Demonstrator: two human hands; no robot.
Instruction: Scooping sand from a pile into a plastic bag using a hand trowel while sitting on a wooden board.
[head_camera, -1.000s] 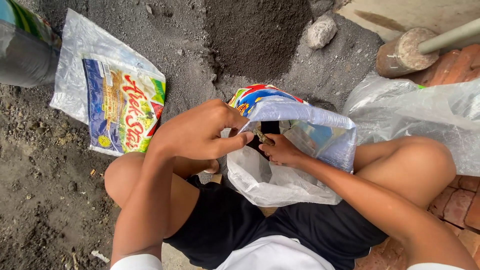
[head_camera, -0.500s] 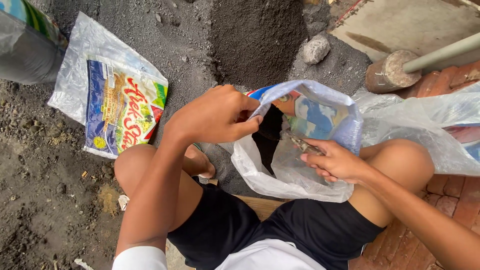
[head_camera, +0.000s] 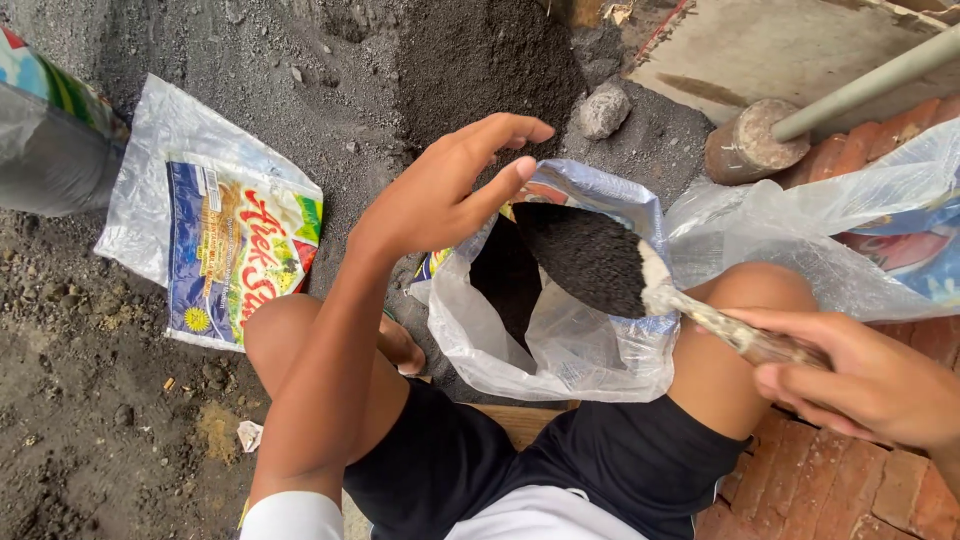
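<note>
In the head view, the only 1 on offer, the person crouched over a clear plastic bag (head_camera: 560, 350) that stood between the knees, its mouth gaping upward and dark soil already showing inside; the left hand (head_camera: 440, 195) hovered just above the bag's rim with fingers spread and slightly curled, gripping nothing, so the rim stood unsupported. The right hand (head_camera: 870, 385) was closed around the handle of a trowel (head_camera: 610, 265), whose blade, heaped with black soil, sat over the bag's opening and tilted down toward it.

The main risk, as I judged it, was spillage; with the rim unheld the thin plastic could fold inward under the falling load and send soil over the thighs or onto the ground. A fast tip of the blade could also overshoot the far edge toward the soil heap (head_camera: 480, 70); the bag, leaning against the right knee, might slump if that knee shifted.

Nearby lay a flat printed bag (head_camera: 235, 250) on the dirt to the left, well apart; a second clear bag (head_camera: 830, 240) sat just beside the right knee.
</note>
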